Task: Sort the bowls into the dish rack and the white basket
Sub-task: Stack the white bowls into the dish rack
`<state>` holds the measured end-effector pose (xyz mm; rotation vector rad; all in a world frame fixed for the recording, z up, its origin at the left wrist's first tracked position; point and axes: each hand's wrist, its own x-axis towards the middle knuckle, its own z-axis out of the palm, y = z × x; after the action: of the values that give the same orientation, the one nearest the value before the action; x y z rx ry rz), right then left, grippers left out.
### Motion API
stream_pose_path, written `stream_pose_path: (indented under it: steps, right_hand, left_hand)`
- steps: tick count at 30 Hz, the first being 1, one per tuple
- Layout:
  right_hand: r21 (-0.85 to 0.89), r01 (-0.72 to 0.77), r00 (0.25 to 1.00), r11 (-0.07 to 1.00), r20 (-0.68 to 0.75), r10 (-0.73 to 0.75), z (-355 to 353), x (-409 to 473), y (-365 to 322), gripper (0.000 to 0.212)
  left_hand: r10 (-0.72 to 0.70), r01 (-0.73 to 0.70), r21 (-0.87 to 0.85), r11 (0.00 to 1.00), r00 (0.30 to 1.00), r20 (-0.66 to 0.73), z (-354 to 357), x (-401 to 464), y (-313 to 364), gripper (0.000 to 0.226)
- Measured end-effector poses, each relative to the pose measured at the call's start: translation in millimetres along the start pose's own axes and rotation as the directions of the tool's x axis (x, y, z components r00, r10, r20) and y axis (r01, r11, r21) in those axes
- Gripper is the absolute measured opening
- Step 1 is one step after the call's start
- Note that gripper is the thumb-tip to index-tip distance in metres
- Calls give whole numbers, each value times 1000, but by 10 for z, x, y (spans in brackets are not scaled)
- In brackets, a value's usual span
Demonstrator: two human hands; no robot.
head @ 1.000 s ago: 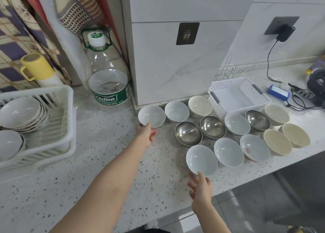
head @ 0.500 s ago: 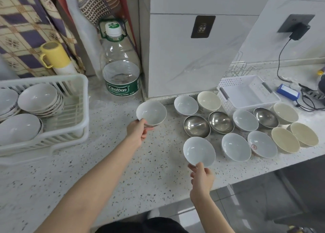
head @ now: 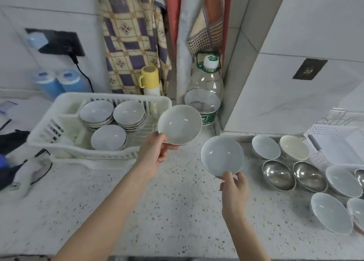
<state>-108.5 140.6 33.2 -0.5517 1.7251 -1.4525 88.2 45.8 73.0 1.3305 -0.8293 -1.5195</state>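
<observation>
My left hand (head: 156, 152) grips a white bowl (head: 180, 124) by its near rim, held in the air just right of the white dish rack (head: 59, 107). My right hand (head: 234, 189) pinches the near rim of a pale blue-white bowl (head: 221, 155) above the counter. The rack holds three groups of stacked white bowls (head: 129, 112). More bowls sit on the counter at the right: white (head: 266, 146), cream (head: 294, 147), two steel ones (head: 278, 175), and others at the edge. The white basket (head: 334, 142) stands at the far right.
A large clear water bottle (head: 206, 95) and a yellow mug (head: 149, 77) stand behind the rack by hanging cloths. Two blue containers (head: 57, 83), a wall socket with a cable, and dark items sit at the left. The speckled counter (head: 157, 211) lies in front.
Both hands have lifted their bowls off the counter and carried them left toward the dish rack. The view has swung left, bringing the rack to the middle.
</observation>
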Motion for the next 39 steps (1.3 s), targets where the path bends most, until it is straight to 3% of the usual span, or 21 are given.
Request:
stream_pose_path:
  steps: [7, 14, 20, 26, 33, 39]
  right_hand:
    - [-78, 130, 971, 988, 212, -111, 942, -301, -248, 25]
    - [-165, 175, 944, 971, 308, -118, 1838, -470, -305, 49]
    - [-238, 271, 893, 933, 424, -151, 2469, -525, -249, 42]
    - [-415, 445, 845, 794, 487, -220, 2784, -453, -167, 26]
    - [-556, 480, 848, 679, 491, -199, 2896, -425, -73, 24]
    - [-648, 479, 842, 592, 530, -101, 2910, -395, -85, 20]
  left_hand:
    - [57, -78, -116, 990, 983, -173, -1244, -60, 246, 27]
    - [94, -166, -211, 963, 944, -315, -2255, -61, 362, 24]
    - [90, -178, -220, 959, 929, -359, -2839, -18, 463, 19]
    - [161, -224, -168, 960, 932, -324, -3041, 146, 595, 22]
    - [247, -295, -127, 947, 922, -299, -2920, 434, 650, 29]
    - [294, -324, -22, 946, 882, -369, -2853, 683, 567, 25]
